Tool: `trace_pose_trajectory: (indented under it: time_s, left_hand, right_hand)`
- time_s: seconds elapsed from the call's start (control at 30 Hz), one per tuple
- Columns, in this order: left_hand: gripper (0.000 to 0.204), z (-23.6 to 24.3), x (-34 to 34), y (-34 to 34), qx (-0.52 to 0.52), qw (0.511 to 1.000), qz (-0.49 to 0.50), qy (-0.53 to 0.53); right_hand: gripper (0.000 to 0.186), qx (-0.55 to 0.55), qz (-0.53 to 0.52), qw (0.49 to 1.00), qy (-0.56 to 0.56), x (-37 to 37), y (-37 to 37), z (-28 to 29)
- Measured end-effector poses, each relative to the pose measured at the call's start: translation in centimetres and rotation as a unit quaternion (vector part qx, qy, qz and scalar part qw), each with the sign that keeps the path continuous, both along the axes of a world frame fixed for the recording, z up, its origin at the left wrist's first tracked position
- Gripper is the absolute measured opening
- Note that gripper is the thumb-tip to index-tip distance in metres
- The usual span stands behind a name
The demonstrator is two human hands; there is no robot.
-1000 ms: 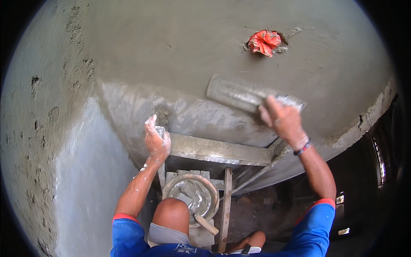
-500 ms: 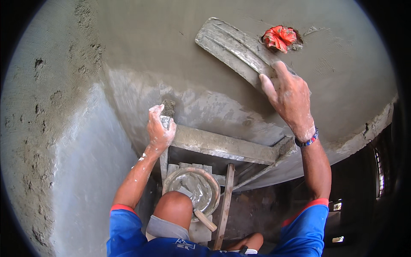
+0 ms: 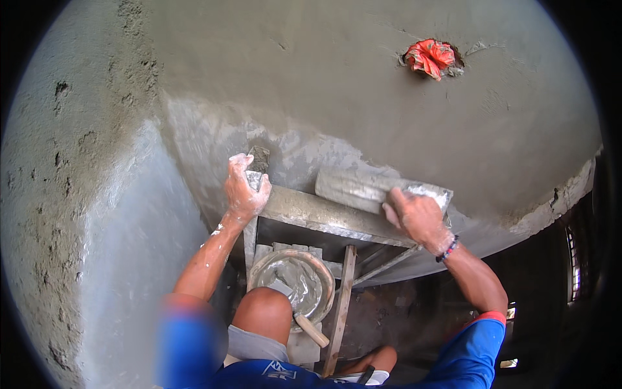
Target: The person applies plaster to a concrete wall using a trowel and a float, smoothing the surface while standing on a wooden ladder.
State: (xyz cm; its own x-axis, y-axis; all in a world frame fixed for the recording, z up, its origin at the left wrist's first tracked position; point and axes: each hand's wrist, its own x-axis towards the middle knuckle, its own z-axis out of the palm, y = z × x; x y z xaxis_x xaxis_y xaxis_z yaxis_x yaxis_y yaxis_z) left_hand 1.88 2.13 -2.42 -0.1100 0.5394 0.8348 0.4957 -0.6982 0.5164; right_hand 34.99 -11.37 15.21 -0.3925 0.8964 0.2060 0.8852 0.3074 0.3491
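Note:
My right hand (image 3: 420, 217) is closed on a long, cement-smeared plastering float (image 3: 350, 188). The float lies low against the wet grey wall (image 3: 311, 71), just above and overlapping the far bar of a wooden frame. My left hand (image 3: 245, 188), dusted with white, wraps the top of a cement-crusted upright post (image 3: 259, 159) at the left end of that bar (image 3: 337, 217). The float's handle is mostly hidden by my right fingers. Higher up, crumpled red plastic (image 3: 430, 58) plugs a hole in the wall.
Below the bar, a round bucket (image 3: 329, 275) of wet cement stands beside my knee, with a wooden-handled tool (image 3: 311, 330) across its rim. A wooden slat (image 3: 341, 311) runs alongside. Rougher plaster (image 3: 45, 214) covers the left wall. The right wall edge (image 3: 557, 194) is ragged.
My right hand has drawn the float down the wall from beside the red plastic to the frame's bar, turning it closer to level. My left hand stays on the post.

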Motion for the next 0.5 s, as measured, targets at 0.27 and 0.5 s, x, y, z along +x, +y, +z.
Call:
trace_pose_trajectory:
  time_s: [0.27, 0.5]
  left_hand:
    - [0.058, -0.6, -0.4, 0.1, 0.003, 1.0, -0.011, 0.004]
    - [0.059, -0.4, -0.2, 0.0, 0.009, 1.0, -0.002, 0.012]
  right_hand:
    - [0.025, 0.209, 0.084, 0.974, 0.025, -5.8, 4.7, 11.4]
    - [0.021, 0.029, -0.002, 0.997, -0.076, 4.6, 0.9, 0.1]
